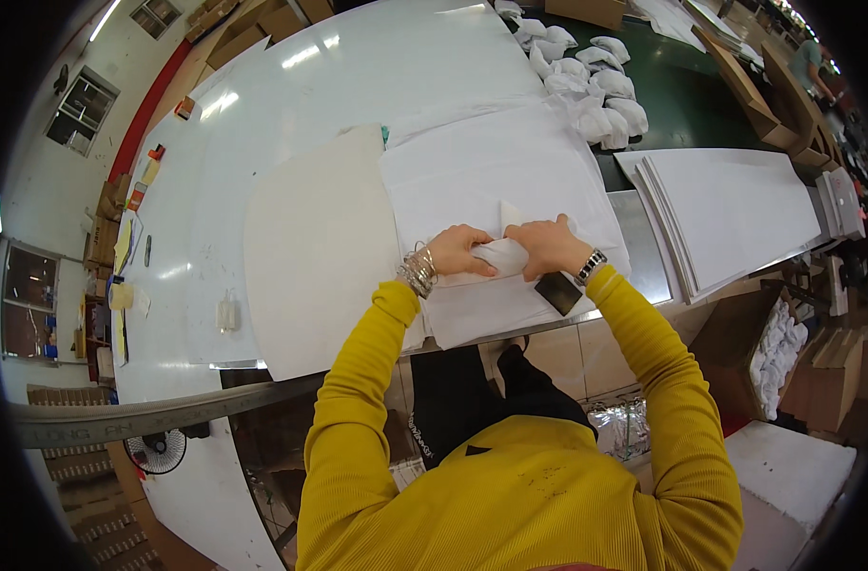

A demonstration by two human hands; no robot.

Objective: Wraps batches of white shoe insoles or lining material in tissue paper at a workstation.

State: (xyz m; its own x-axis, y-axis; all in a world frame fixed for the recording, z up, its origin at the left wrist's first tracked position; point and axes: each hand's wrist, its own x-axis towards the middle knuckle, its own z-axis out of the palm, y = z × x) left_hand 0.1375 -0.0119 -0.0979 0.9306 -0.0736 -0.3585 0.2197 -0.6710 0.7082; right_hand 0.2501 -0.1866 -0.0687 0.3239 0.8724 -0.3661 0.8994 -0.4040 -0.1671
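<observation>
A small bundle in white paper (501, 254) lies on a stack of thin white paper sheets (453, 181) at the near edge of the table. My left hand (460, 251) grips its left side, fingers curled over it. From the right, my right hand (546, 247) presses round the other side. A pointed paper flap (510, 213) sticks up behind the bundle. What is inside the paper is hidden. Beside my right wrist lies a dark flat rectangular piece (557, 293). Larger cream sheets (310, 247) lie to the left of the white stack.
Several white wrapped bundles (595, 81) sit on a green surface (672, 90) at the far right. A stack of white boards (738, 209) lies right of the table. Below it stands a carton (733, 338) with white contents. Small orange items line the table's left edge.
</observation>
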